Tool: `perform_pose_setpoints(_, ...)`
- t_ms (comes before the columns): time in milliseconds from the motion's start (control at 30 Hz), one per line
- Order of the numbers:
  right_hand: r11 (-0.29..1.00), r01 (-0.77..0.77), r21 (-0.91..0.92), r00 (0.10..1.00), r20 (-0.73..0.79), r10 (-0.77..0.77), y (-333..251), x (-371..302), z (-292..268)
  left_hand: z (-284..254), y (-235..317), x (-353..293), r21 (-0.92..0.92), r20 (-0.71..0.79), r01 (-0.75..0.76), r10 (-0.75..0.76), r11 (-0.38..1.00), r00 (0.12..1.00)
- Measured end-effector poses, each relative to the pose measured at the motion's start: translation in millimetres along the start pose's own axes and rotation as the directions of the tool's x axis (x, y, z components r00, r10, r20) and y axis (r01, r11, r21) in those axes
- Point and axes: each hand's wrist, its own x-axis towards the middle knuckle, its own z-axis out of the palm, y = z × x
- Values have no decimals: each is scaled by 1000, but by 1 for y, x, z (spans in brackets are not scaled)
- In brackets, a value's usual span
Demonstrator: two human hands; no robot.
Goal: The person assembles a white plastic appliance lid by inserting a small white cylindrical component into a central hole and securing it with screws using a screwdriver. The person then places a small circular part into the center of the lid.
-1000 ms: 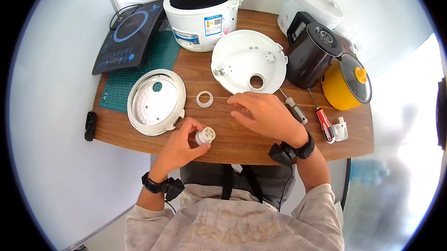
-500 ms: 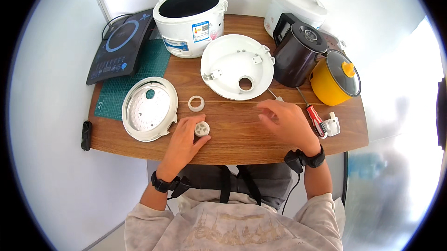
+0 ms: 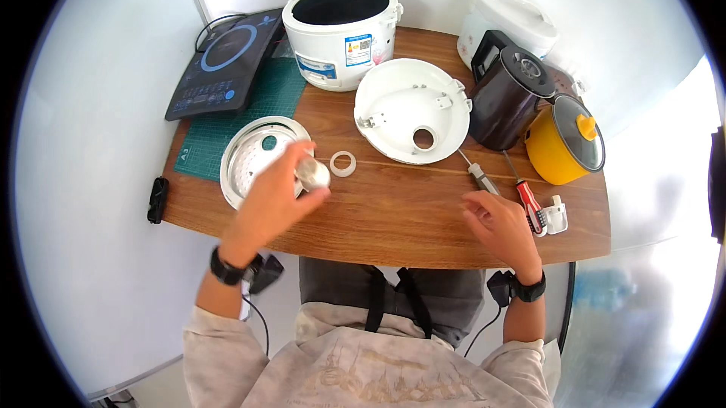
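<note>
My left hand (image 3: 268, 200) grips a small round white valve cap (image 3: 312, 174) between thumb and fingers, lifted over the right edge of the inner lid (image 3: 229, 162). That lid is a round, pale dish with a perforated metal plate. Just right of the cap, a white ring (image 3: 343, 164) lies flat on the wood. My right hand (image 3: 503, 230) hovers near the table's front right, fingers loosely bent and apart, holding nothing. Beyond its fingertips lies a grey-handled screwdriver (image 3: 482, 178). Behind these, the white outer lid (image 3: 401, 117) rests upside down, a round hole at its near side.
A white rice cooker body (image 3: 325, 49) stands at the back. An induction cooktop (image 3: 219, 68) overlaps a green cutting mat (image 3: 200, 147) at left. To the right are a dark kettle (image 3: 503, 109), a yellow pot (image 3: 556, 151), a red screwdriver (image 3: 532, 204) and a white plastic piece (image 3: 556, 217).
My left hand has lifted the valve cap off the table and moved it left toward the inner lid. My right hand has drawn back, exposing the grey screwdriver. The view has shifted.
</note>
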Motion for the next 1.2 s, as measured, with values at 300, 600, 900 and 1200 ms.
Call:
perform_pose_setpoints(300,998,-44,46,997,-63,46,10,-21,-3,-60,-75,117,255,-46,146,-139,956,989)
perform_pose_setpoints(600,987,-134,89,986,-93,142,14,-44,-13,-34,-117,155,473,18,89,-110,877,994)
perform_pose_setpoints(900,974,-166,152,979,-95,181,25,-49,-4,-30,-134,154,532,25,79,-109,843,994)
perform_pose_setpoints(1200,986,-165,-9,924,-352,151,30,-30,-10,-19,-48,128,344,-125,79,-38,936,991)
